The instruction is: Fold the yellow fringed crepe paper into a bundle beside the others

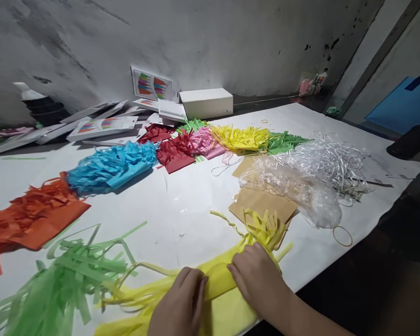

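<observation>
My left hand [180,305] and my right hand [257,277] both press on a rolled strip of yellow fringed tissue paper [220,276] at the near edge of the white table [182,205]. Yellow fringe fans out past my right hand over brown paper pieces [257,203] and trails left past my left hand. A light green fringed bundle [61,280] lies just left of my left hand.
Fringed paper piles run across the table: orange [28,219], blue [108,168], red [173,151], pink [205,142], yellow [240,137], green [283,141]. Clear plastic bags [301,186] and clear strips [332,163] lie right. A rubber band [342,235] sits near the edge. White boxes [206,102] stand by the wall.
</observation>
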The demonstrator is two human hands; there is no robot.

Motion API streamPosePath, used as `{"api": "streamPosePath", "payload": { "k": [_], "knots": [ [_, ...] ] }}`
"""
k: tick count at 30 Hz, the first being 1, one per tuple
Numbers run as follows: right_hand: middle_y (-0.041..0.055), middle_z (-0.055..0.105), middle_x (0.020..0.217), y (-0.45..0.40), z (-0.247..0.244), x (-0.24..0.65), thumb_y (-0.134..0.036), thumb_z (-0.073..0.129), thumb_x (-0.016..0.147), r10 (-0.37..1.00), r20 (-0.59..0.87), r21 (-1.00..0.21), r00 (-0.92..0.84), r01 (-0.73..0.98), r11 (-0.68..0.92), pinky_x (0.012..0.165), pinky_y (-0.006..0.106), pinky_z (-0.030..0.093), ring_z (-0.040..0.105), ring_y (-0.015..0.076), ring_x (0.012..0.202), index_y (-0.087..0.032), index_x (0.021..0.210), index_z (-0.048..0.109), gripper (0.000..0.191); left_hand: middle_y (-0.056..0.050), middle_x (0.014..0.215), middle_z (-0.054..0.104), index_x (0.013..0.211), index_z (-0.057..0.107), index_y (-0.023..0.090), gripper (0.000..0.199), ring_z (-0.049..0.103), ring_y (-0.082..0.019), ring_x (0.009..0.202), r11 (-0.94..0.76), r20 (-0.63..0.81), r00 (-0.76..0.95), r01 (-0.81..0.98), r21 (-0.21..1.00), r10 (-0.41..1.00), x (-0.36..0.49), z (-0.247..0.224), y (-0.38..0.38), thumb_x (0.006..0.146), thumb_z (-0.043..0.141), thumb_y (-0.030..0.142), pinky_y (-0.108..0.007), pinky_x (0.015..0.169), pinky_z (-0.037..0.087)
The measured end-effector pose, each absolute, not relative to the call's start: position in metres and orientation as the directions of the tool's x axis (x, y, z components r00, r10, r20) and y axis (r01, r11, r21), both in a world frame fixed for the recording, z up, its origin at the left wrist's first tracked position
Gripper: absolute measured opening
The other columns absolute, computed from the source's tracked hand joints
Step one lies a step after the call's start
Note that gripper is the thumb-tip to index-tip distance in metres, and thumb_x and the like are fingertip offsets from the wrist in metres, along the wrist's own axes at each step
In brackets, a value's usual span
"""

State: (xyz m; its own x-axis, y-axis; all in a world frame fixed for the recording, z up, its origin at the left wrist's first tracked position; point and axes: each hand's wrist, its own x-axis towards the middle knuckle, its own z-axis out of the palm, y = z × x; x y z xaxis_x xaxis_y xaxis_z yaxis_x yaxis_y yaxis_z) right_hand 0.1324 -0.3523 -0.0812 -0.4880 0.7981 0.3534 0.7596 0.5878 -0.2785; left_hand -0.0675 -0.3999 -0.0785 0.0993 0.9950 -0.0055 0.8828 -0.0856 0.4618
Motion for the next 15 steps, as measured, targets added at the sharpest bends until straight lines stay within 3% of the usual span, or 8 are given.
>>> {"api": "streamPosePath", "payload": {
  "k": [5,8,11,13,15],
  "knots": [
    [0.0008,0.061,0.063,-0.344,-0.08,0.125,-0.015,0.071,0.085,0.855,0.281,-0.226,-0.436,0.836,0.5,0.065,0.035,0.041,0.057,0.022,0.063,-0.022,0.07,0.054,0.024,0.0,0.079,0.068,0.078,0.054,0.026,0.029,0.068,-0.018,0.068,0.069,-0.171,-0.009,0.934,0.351,0.985,-0.064,-0.075,-0.387,0.101,0.038,0.036,-0.028,0.062,0.048],
    [0.0066,0.069,0.08,-0.342,-0.074,0.132,-0.007,0.06,0.09,0.825,0.422,-0.231,-0.376,0.836,0.499,0.079,0.042,0.046,0.064,0.0256,0.079,-0.018,0.084,0.062,0.013,0.001,0.074,0.068,0.076,0.053,0.026,0.029,0.069,-0.018,0.066,0.044,-0.179,0.015,0.946,0.32,0.984,-0.065,-0.074,-0.385,0.1,0.039,0.036,-0.028,0.059,0.047],
    [0.0117,0.075,0.105,-0.346,-0.073,0.139,-0.002,0.046,0.096,0.559,0.671,-0.151,-0.488,0.648,0.747,0.103,0.044,0.044,0.065,0.0259,0.106,-0.013,0.107,0.067,0.026,0.001,0.071,0.068,0.074,0.052,0.026,0.031,0.069,-0.018,0.063,-0.006,-0.143,0.056,0.944,0.329,0.988,-0.065,-0.073,-0.383,0.099,0.038,0.035,-0.027,0.056,0.048],
    [0.0101,0.077,0.108,-0.351,-0.078,0.14,-0.004,0.043,0.098,0.383,0.698,-0.066,-0.605,0.478,0.876,0.107,0.039,0.045,0.066,0.0227,0.11,-0.011,0.108,0.069,0.03,0.0,0.07,0.069,0.072,0.052,0.026,0.03,0.07,-0.018,0.062,-0.025,-0.126,0.071,0.941,0.337,0.989,-0.067,-0.074,-0.381,0.098,0.039,0.032,-0.027,0.056,0.05],
    [0.0101,0.078,0.108,-0.354,-0.087,0.138,-0.004,0.043,0.097,0.34,0.657,-0.032,-0.673,0.425,0.905,0.105,0.037,0.049,0.068,0.0223,0.108,-0.01,0.105,0.072,0.031,0.002,0.066,0.068,0.071,0.051,0.026,0.029,0.07,-0.017,0.058,-0.032,-0.114,0.073,0.945,0.326,0.991,-0.071,-0.074,-0.381,0.098,0.041,0.029,-0.026,0.052,0.05]
  ]
}}
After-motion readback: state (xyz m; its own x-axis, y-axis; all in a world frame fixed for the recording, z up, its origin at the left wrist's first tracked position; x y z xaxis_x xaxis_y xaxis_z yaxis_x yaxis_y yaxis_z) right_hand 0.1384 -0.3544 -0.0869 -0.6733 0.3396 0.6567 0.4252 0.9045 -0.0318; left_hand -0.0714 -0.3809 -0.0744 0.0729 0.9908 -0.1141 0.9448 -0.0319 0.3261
